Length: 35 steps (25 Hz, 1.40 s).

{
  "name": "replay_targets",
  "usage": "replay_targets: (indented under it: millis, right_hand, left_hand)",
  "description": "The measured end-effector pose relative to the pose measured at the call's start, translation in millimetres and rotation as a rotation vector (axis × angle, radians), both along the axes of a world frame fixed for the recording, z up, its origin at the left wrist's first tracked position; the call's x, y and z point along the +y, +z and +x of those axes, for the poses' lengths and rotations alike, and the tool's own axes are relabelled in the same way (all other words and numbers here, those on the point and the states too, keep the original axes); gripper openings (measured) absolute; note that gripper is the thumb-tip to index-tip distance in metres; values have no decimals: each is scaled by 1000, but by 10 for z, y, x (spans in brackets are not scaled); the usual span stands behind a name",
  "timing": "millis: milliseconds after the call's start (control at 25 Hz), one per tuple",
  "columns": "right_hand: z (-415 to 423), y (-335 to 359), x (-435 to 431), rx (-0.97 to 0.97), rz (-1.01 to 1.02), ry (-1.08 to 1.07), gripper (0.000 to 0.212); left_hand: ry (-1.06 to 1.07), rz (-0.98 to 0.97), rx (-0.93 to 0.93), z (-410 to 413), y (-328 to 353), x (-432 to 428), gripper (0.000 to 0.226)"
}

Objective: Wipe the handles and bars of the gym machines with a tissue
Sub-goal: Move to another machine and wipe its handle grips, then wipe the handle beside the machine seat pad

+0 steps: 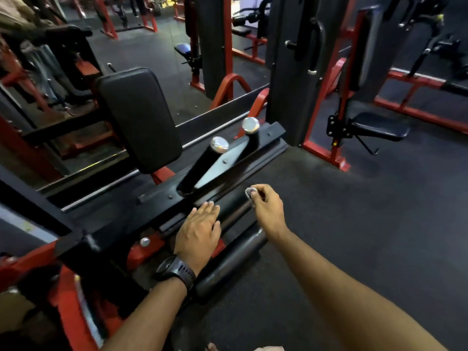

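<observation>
Both forearms are bare; a black digital watch (175,271) with a ridged strap circles the left wrist.

The left hand (198,231) lay on the machine (114,219); the right hand (268,211), holding the tissue (249,193), was just right of it, with two pegs (219,144) behind.

Gym: red-framed weight machines (336,102), black padded seats (139,117), dark rubber floor (367,211), wall mirror (157,54).

your tissue (249,193) is whitish grey. your watch (177,272) is black all over. the big pad (140,117) is plain black, no pattern, and the roller bar (228,264) down low is black too. the two round caps (219,144) are shiny silver. the frame (326,153) behind is bright red. the floor (354,224) is dark grey.
</observation>
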State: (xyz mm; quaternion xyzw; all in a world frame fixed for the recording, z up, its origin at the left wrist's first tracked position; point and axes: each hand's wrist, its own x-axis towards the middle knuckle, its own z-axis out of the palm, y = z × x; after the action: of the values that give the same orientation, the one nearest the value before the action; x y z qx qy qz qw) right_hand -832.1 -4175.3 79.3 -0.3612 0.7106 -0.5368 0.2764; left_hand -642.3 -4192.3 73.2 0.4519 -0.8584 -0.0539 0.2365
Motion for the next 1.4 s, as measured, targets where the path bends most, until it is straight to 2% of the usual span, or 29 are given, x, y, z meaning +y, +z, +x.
replay_targets:
  millis: [320,560,800,1080,1160,1280,1400]
  right_hand:
    - [-1916,-68,631,129,180,105,10]
    - [-3058,-96,486,186,211,165,7]
    - [-3937,-175,-582,213,244,298,10]
    - [-4855,-165,-2090,311,305,404,6]
    - [-4942,-205,-2577,338,284,493,11]
    - [-4890,-357,-3365,371,257,688,3]
    - [-4739,-508,-4077,359,173,892,10]
  left_hand:
    - [-6,100,-9,-1687,59,401,40]
    - [-4,112,-56,-2698,81,218,41]
    - [82,135,-86,-3742,-95,-698,46]
    - [231,282,-149,-4764,-308,-1800,48]
    - [340,318,-115,-4894,-378,-2099,49]
    - [534,360,-65,-4999,-550,-2612,49]
    - [753,377,31,-5039,-715,-3038,48]
